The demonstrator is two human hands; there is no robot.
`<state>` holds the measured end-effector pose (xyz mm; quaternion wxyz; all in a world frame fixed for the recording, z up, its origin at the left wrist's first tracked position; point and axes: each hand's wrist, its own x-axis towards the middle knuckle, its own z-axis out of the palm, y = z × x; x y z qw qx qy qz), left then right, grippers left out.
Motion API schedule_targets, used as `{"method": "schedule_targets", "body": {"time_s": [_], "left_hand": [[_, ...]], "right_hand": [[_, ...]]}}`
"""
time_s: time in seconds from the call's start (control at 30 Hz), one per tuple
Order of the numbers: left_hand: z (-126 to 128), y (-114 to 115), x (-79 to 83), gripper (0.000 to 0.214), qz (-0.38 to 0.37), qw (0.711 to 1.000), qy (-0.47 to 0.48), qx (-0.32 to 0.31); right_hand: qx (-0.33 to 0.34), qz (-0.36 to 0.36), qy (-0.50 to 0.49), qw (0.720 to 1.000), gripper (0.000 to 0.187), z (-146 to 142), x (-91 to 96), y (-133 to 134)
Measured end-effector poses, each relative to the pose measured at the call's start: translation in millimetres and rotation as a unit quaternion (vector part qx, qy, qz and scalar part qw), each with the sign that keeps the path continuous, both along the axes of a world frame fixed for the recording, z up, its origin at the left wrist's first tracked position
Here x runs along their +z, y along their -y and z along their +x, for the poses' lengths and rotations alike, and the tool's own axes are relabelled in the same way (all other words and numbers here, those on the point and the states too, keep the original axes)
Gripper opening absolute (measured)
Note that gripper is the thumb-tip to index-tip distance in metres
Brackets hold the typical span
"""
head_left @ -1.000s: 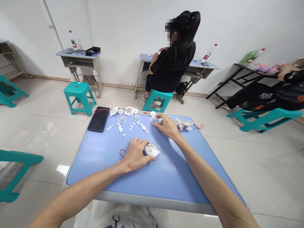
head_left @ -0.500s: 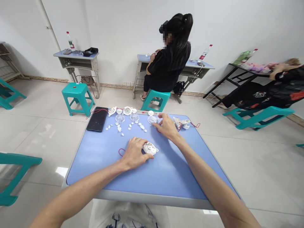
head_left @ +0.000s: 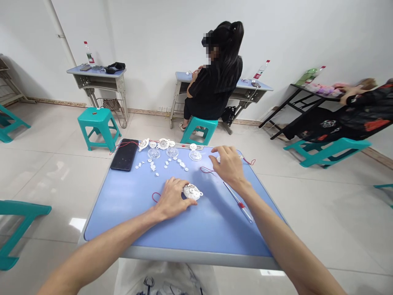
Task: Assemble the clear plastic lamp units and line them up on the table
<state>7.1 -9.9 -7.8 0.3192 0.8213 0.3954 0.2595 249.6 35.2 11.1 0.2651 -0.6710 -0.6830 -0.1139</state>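
Observation:
My left hand [head_left: 173, 198] is closed round one side of a white plastic gear housing [head_left: 193, 192] on the blue desk [head_left: 129, 221]. A red cord loop [head_left: 156, 197] sticks out on the left of that hand. Over the desk's back right, my right hand [head_left: 229, 166] is open, thumb and fingers apart. White parts lie partly hidden behind it, with another red cord [head_left: 207, 169] beside the thumb. A screwdriver [head_left: 238, 203] with a clear and red handle lies along my right forearm.
Clear round covers [head_left: 195, 155] and several small white gears [head_left: 152, 166] lie along the desk's back. A black phone [head_left: 124, 155] rests at the back left. Beyond are a green stool [head_left: 97, 119] and a seated person [head_left: 215, 82] at another desk.
My right hand has moved right, away from the clear cover, to the white parts. The screwdriver and a red cord now show beside it. My left hand keeps its hold.

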Motion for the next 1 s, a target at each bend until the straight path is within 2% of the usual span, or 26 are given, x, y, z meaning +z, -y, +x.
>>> {"method": "schedule_targets", "body": {"time_s": [0.1, 0.17, 0.23, 0.33, 0.5, 0.63, 0.8, 1.0], "left_hand": [[0, 0, 0.5, 0.047, -0.006, 1.000, 0.002, -0.001], [0, 0, 1.0, 0.046, -0.009, 1.000, 0.002, 0.000], [0, 0, 1.6, 0.046, -0.010, 1.000, 0.003, 0.002], [0, 0, 2.0, 0.045, -0.009, 1.000, 0.002, 0.004], [0, -1, 0.9, 0.046, -0.008, 1.000, 0.003, 0.004], [0, -1, 0.4, 0.046, -0.009, 1.000, 0.003, 0.005], [0, -1, 2.3, 0.046, -0.008, 1.000, 0.002, 0.004], [0, 0, 3.6, 0.048, -0.011, 1.000, -0.003, 0.005]], "right_hand": [[-0.068, 0.002, 0.043, 0.997, 0.025, 29, 10.2, 1], [-0.079, -0.052, 0.058, 0.994, 0.034, 52, 13.8, -1], [-0.053, -0.124, 0.068, 0.988, 0.044, 73, 15.1, -5], [0.011, -0.196, 0.052, 0.979, 0.049, 93, 13.5, -10], [0.083, -0.235, 0.026, 0.968, 0.050, 98, 5.7, -16], [0.081, -0.241, 0.026, 0.967, 0.045, 97, -1.1, -18], [0.082, -0.241, 0.030, 0.967, 0.046, 103, -5.6, -15], [0.123, -0.251, 0.015, 0.960, 0.051, 116, -2.8, -7]]}}
